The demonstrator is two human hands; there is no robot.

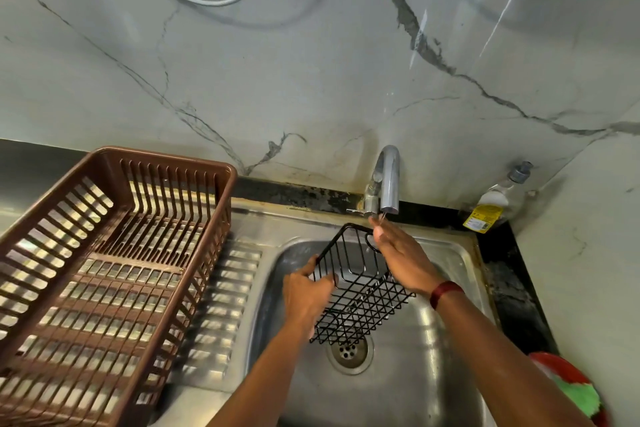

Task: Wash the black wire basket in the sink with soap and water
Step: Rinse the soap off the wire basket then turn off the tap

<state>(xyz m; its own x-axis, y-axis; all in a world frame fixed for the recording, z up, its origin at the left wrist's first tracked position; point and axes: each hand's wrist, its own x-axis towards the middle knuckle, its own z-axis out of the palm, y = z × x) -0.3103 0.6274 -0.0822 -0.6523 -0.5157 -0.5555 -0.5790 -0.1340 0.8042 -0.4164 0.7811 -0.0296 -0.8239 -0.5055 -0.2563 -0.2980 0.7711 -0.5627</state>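
While held tilted over the steel sink (pixel 446 319), the black wire-grid basket (pixel 360 291) sits under the chrome tap (pixel 389 180).

Left hand (pixel 306 291) grips its 9 o'clock rim; right hand (pixel 401 253), fingers mostly straight, rests at the 1 o'clock rim, likely catching the thin trickle for rinsing. Brown slatted plastic rack (pixel 114 270) stands at 9 o'clock.

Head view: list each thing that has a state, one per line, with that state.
Basket: empty, tilted, held above the sink.
Left hand: grips the basket's near rim.
Right hand: fingers straight, tips under the spout, against the basket's far rim.
Tap: thin trickle.
Drain: unplugged.
Brown rack: empty.
Soap bottle: cap on.
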